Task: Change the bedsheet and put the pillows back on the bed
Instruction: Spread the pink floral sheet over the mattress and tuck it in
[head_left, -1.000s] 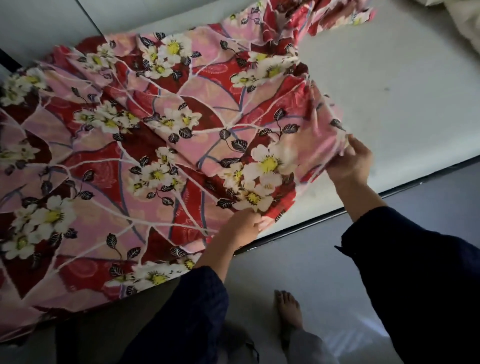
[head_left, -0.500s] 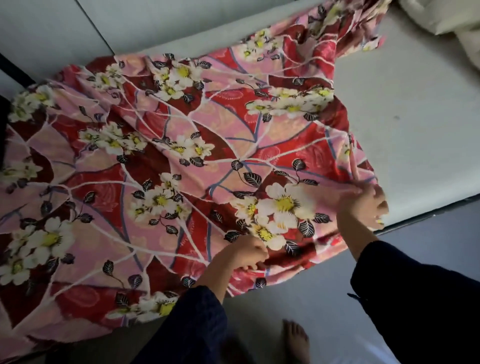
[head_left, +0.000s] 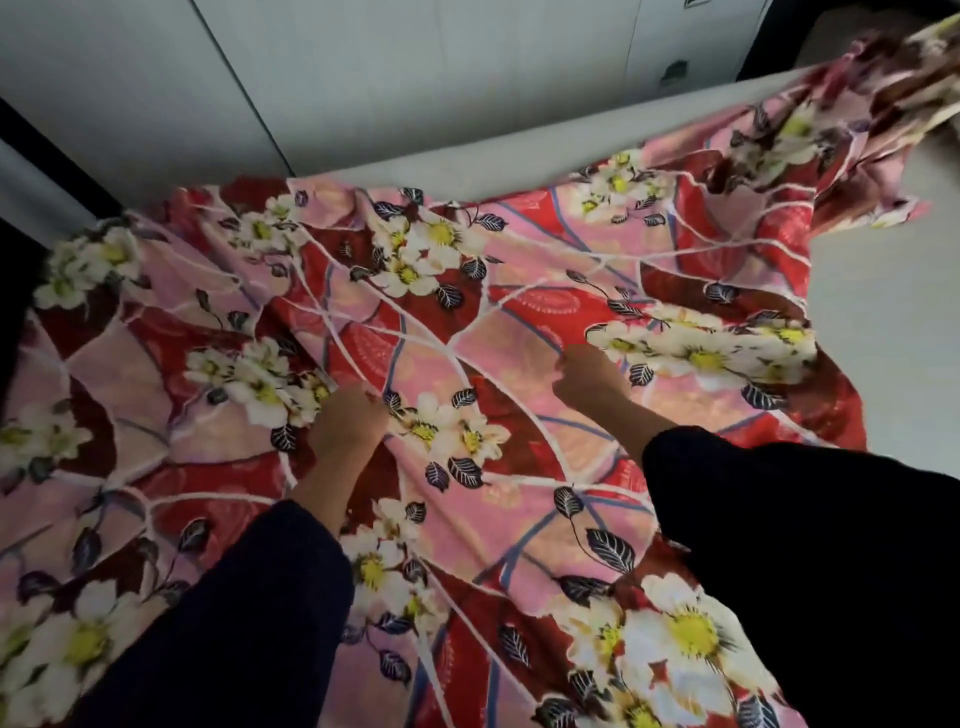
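A red and pink bedsheet (head_left: 519, 322) with white flowers lies spread over most of the grey mattress (head_left: 893, 332). My left hand (head_left: 345, 423) grips a fold of the sheet near its middle, fingers curled into the cloth. My right hand (head_left: 587, 374) pinches the sheet a little further right and further in. Both arms wear dark sleeves. The sheet's far right end (head_left: 883, 130) is bunched and lifted near the top right corner. No pillow is in view.
Pale wall panels (head_left: 415, 67) run along the far side of the bed. Bare mattress shows at the right. A dark frame edge (head_left: 31, 156) sits at the far left.
Both hands have moved from the near edge of the mattress inward onto the sheet. The sheet now covers the near edge and hangs toward me; the floor and my foot are out of view.
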